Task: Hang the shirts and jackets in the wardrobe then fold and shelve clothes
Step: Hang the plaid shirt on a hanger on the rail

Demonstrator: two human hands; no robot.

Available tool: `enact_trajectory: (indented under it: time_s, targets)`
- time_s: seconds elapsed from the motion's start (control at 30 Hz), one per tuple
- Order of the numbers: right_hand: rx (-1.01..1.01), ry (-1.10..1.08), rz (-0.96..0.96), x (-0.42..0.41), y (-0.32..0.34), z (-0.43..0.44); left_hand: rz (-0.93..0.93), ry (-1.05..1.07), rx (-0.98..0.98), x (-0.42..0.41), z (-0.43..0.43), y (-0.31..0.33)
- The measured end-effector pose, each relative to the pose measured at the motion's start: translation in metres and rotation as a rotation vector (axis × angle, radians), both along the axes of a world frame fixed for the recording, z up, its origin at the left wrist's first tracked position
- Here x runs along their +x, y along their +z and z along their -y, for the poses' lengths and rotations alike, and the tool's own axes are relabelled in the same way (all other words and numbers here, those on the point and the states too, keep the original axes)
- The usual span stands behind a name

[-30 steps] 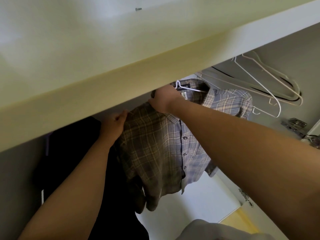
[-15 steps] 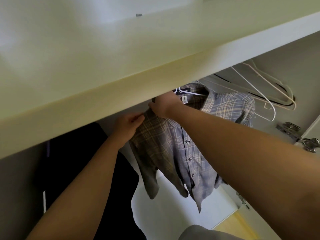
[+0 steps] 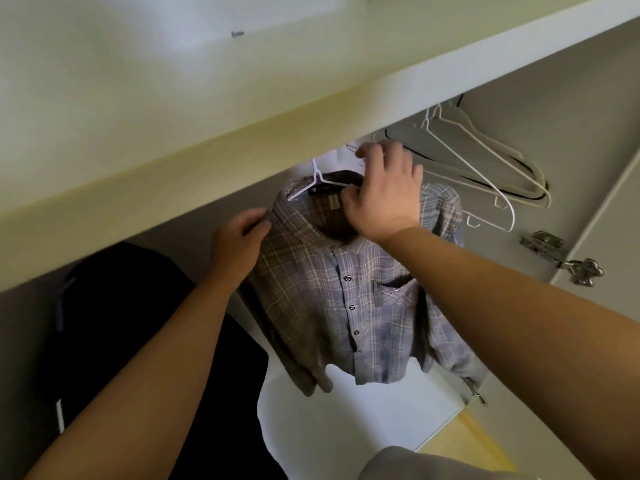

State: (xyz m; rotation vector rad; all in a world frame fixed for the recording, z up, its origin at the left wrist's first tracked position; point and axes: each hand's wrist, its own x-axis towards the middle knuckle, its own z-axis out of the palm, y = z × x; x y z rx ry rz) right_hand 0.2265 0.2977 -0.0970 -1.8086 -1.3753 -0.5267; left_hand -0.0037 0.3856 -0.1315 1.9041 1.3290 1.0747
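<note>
Wardrobe (image 3: 571, 133) interior under a pale shelf (image 3: 242, 116); dark garment (image 3: 138, 323) hangs left; buttoned blue-grey and tan plaid shirt (image 3: 329, 289) with chest pocket hangs centre on a white hanger (image 3: 317, 174); left hand (image 3: 239, 237) pinches its shoulder; right hand (image 3: 384, 192) curls over the collar, grip impossible to tell; bare hangers (image 3: 485, 174) right.

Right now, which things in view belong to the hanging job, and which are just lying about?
In the job: plaid shirt; its white hanger; left hand, gripping the shirt's shoulder; right hand, at the collar.
Lying about: empty hangers at right; dark garment at left; door hinge; shelf board overhead.
</note>
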Motion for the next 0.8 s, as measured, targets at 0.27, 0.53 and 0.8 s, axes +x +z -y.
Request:
enact_trajectory:
  time_s: [0.27,0.53,0.8]
  targets:
    - [-0.384,0.144,0.002,0.041,-0.018,0.005,-0.174,0.038,0.236,0.047,0.016,0.027]
    - [-0.449,0.144,-0.107,0.025,-0.006,-0.009,-0.282,0.181,0.268,0.066,0.030,0.035]
    - [-0.430,0.120,-0.185,0.018,-0.007,-0.012,-0.314,0.201,0.117,0.049,0.031,0.051]
